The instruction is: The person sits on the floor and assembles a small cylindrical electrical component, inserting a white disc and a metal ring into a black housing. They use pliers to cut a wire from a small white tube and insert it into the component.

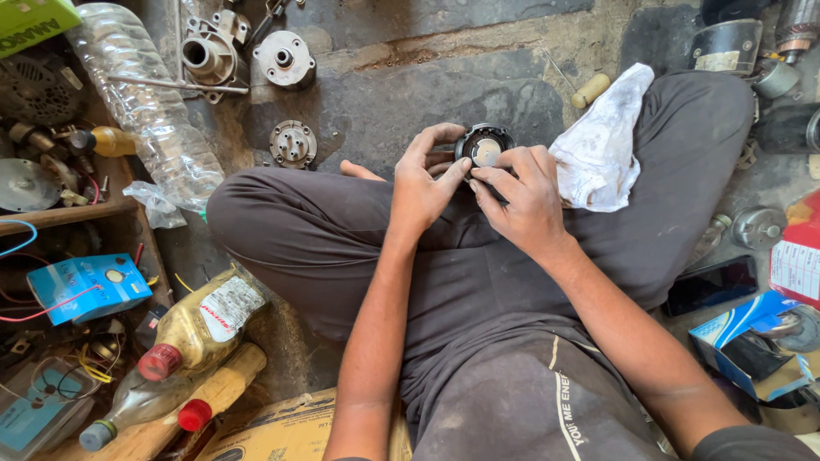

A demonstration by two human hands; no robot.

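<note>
Black, round and metal-centred, the small motor part (483, 147) sits above my crossed legs, pinched between my left hand (424, 183) at nine o'clock and my right hand (523, 201) at five; a white rag (602, 149) lies at three.

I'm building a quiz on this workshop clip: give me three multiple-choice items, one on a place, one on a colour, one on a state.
1. Where does the crumpled white cloth lie?
A. on the person's knee
B. on the wooden shelf
C. under the bottle

2. What colour are the caps of the two oil bottles, the golden oil bottle and the clear oil bottle below it?
A. blue
B. red
C. black

3. How is the round black part with a shiny metal centre held?
A. by one hand
B. lying untouched
C. by both hands

Answers: 1 A, it drapes over the dark trouser knee. 2 B, both caps are red. 3 C, the left hand and right hand both grip it.
</note>
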